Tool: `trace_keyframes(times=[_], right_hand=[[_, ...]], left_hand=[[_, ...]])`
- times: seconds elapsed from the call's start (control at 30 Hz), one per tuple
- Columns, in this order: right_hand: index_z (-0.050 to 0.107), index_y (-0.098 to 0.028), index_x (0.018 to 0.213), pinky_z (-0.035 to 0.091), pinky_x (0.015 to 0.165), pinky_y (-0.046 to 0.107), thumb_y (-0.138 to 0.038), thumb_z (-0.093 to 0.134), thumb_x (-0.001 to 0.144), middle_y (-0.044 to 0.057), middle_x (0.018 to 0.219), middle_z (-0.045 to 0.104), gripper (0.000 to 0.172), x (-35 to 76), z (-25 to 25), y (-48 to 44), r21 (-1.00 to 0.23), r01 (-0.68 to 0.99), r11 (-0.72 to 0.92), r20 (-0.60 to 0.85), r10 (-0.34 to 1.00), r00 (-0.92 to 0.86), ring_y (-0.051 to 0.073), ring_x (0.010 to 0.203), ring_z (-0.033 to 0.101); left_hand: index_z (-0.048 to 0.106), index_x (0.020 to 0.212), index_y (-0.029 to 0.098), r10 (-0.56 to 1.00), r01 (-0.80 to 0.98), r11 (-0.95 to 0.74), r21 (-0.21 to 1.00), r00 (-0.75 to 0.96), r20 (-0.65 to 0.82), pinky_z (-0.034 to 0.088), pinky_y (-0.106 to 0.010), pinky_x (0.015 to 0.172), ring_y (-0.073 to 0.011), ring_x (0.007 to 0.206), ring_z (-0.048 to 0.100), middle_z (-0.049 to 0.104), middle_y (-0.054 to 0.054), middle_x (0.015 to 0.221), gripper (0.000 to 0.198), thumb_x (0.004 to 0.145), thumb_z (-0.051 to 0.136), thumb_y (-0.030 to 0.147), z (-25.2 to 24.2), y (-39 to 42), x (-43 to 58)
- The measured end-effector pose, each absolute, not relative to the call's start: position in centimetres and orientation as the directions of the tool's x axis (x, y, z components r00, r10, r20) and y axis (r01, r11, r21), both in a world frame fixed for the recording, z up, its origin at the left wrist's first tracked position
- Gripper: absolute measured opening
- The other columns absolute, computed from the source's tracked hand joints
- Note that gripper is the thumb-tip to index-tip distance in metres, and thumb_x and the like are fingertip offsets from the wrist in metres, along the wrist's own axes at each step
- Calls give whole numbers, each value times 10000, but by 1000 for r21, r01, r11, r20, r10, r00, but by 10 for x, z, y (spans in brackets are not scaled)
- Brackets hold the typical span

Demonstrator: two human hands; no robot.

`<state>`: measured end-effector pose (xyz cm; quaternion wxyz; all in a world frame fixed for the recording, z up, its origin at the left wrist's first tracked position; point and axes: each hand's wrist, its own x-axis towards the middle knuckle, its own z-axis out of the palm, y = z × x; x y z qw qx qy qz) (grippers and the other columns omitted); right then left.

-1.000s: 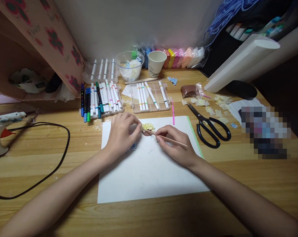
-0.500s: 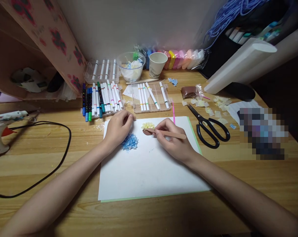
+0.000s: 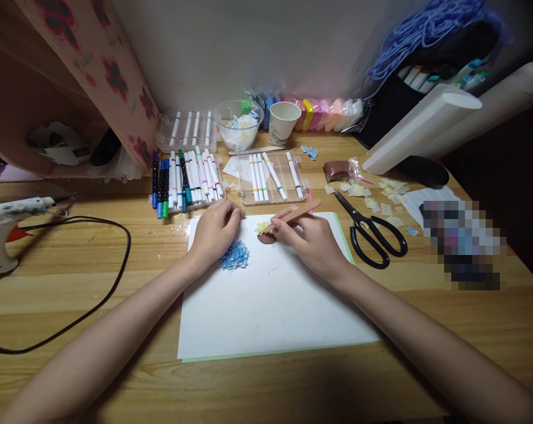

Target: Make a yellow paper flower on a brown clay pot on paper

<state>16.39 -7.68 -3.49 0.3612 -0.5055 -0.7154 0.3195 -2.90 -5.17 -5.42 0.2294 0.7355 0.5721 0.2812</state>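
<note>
My right hand (image 3: 313, 238) grips a flat wooden craft stick (image 3: 296, 213), its lower tip at a small clump of pale yellow paper petals (image 3: 263, 228). The petals cover the upper part of a brown clay disc (image 3: 267, 239) on the white paper (image 3: 248, 312). My left hand (image 3: 215, 232) rests on the sheet's upper left part, its fingers curled and the thumb against them; nothing shows in it. Right beside it lies a round cluster of blue paper bits (image 3: 235, 255). A few tiny blue crumbs are on the sheet.
Black-handled scissors (image 3: 372, 232) and yellow paper scraps (image 3: 392, 191) lie to the right. Marker cases (image 3: 270, 197), a plastic bowl (image 3: 238, 126) and a paper cup (image 3: 284, 123) stand behind. A glue gun (image 3: 14, 227) with its cord is at the left.
The craft stick has swung in my right hand: its free end now points up and right instead of slightly down. My left hand stays in place. The view has shifted slightly.
</note>
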Motion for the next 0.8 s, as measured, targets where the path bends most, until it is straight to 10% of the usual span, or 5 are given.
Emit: trace_keyframes(times=[0.5, 0.8], right_hand=[[581, -235, 1050, 537, 740, 290, -315, 373, 944, 45, 1071, 633, 246, 191, -39, -78, -905, 309, 293, 271, 956, -112, 158, 929, 648], [453, -201, 800, 433, 629, 324, -267, 617, 746, 65, 792, 587, 184, 211, -53, -61, -479, 878, -1, 191, 976, 105, 229, 723, 581]], left_hand=[[579, 761, 190, 974, 693, -223, 686, 191, 124, 380, -290, 725, -177, 820, 546, 607, -11, 816, 228, 880, 390, 235, -52, -52, -31], [581, 763, 196, 975, 669, -202, 715, 203, 86, 384, -306, 768, -193, 856, 549, 618, -16, 841, 249, 886, 380, 275, -51, -48, -33]])
